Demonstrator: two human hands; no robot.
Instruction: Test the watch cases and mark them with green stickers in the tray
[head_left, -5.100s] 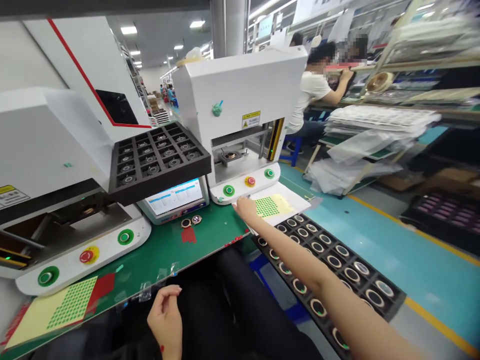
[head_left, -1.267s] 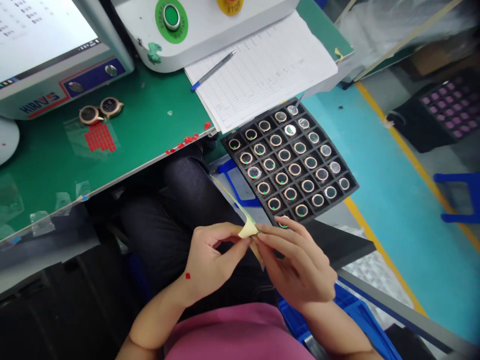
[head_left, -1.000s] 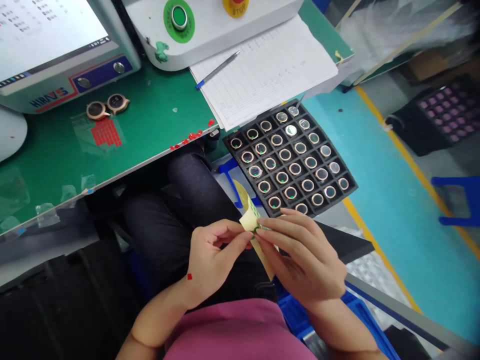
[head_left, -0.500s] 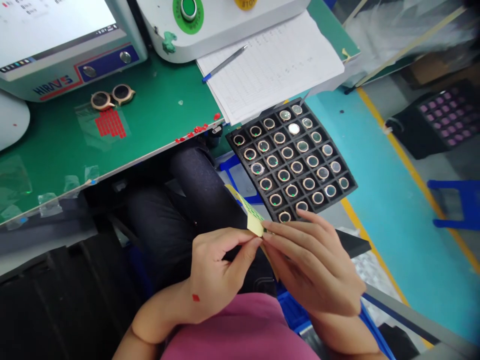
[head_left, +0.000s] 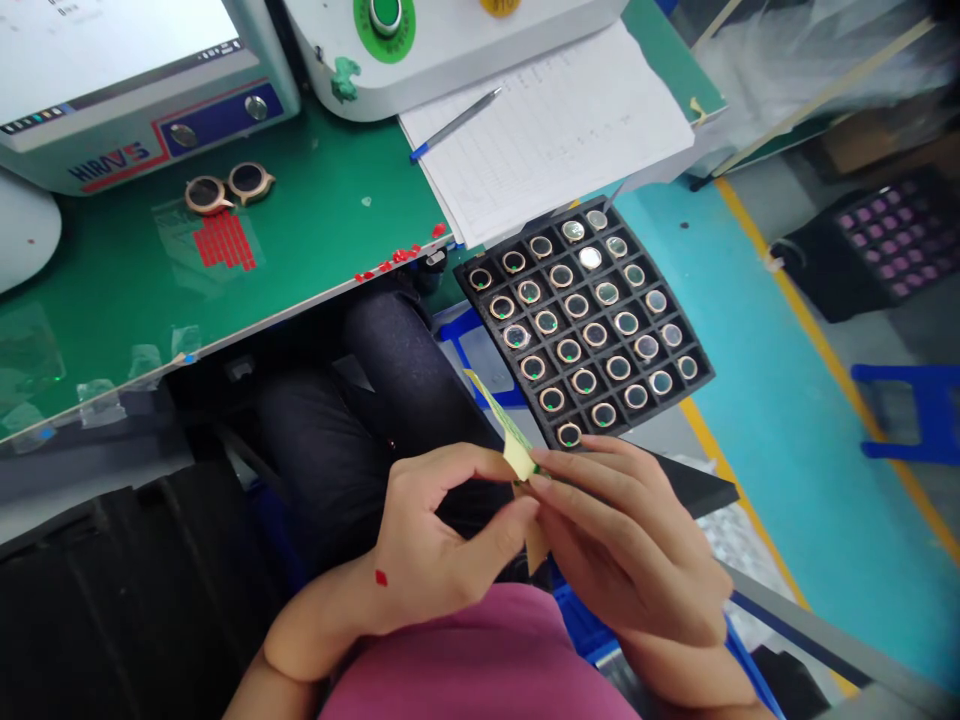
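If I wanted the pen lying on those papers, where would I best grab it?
I'd pinch the pen across the middle of its grey barrel, coming from above with a fingertip on each long side. It is slim, lies flat and slanted on the papers, and nothing covers it.

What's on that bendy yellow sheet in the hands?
Green spots show on one side of the yellow sheet. The right hand covers part of it, so anything there is hidden.

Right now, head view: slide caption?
Left hand and right hand at a bent, green-marked yellow sheet, near a black tray of round, gold-rimmed parts.
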